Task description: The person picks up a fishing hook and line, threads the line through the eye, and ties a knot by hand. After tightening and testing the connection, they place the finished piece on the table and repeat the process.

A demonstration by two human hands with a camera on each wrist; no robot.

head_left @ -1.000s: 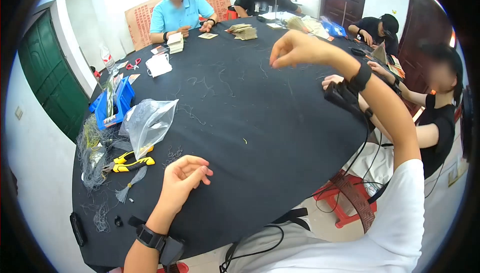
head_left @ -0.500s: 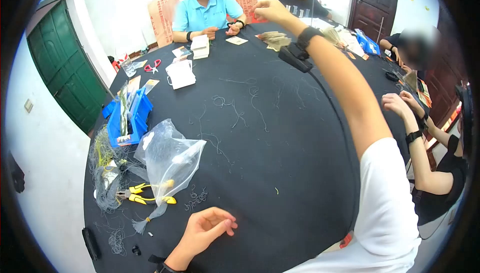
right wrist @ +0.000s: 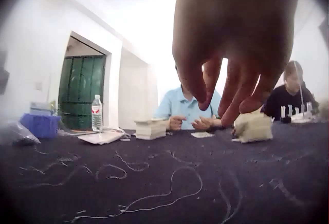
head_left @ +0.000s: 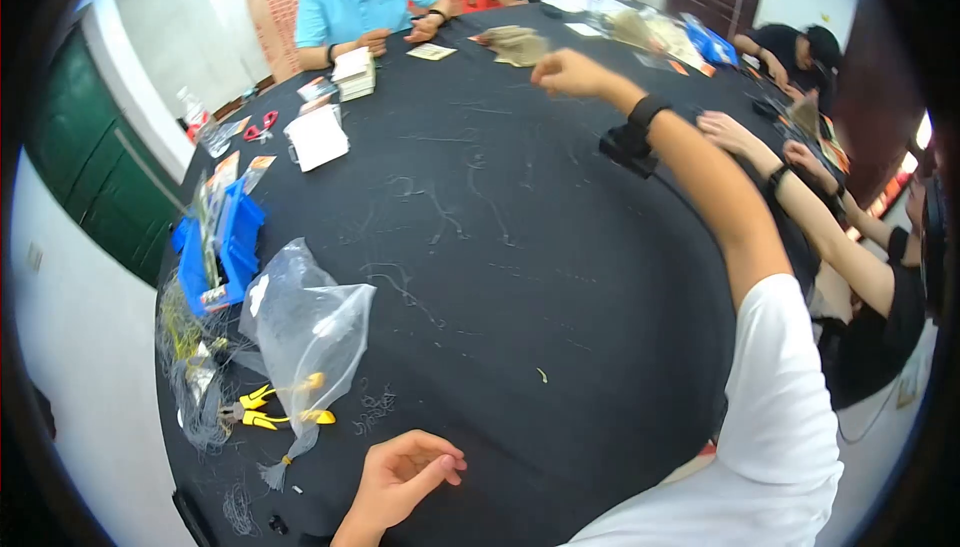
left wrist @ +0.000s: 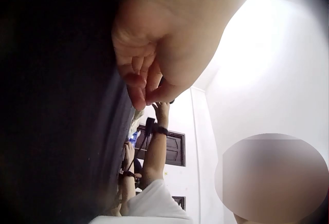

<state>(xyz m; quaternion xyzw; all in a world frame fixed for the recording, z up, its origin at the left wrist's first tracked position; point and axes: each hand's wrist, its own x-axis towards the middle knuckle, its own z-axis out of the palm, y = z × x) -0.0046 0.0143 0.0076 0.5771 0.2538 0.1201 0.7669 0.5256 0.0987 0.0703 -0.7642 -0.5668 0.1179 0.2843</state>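
My left hand [head_left: 408,479] is over the near edge of the black-covered table, fingers bent toward the thumb. In the left wrist view the thumb and fingertips [left wrist: 136,99] come close together; I cannot tell whether a fine thread lies between them. Far across the table my right hand [head_left: 578,75] reaches out at arm's length. Its fingers [right wrist: 241,93] hang down with gaps between them in the right wrist view, and no object shows there. Loose thin threads [head_left: 490,202] lie on the cloth between the two hands.
At left are yellow-handled pliers [head_left: 262,407], a clear plastic bag [head_left: 312,332], tangled line [head_left: 190,377] and a blue bin [head_left: 232,257]. Farther back lie red scissors [head_left: 262,127], a white pad [head_left: 318,139] and stacked cards [head_left: 354,75]. Other people sit around the table.
My right hand rose and moved far across the table, then came slightly back toward the right. The left hand keeps its bent-finger pose. The head view has shifted.
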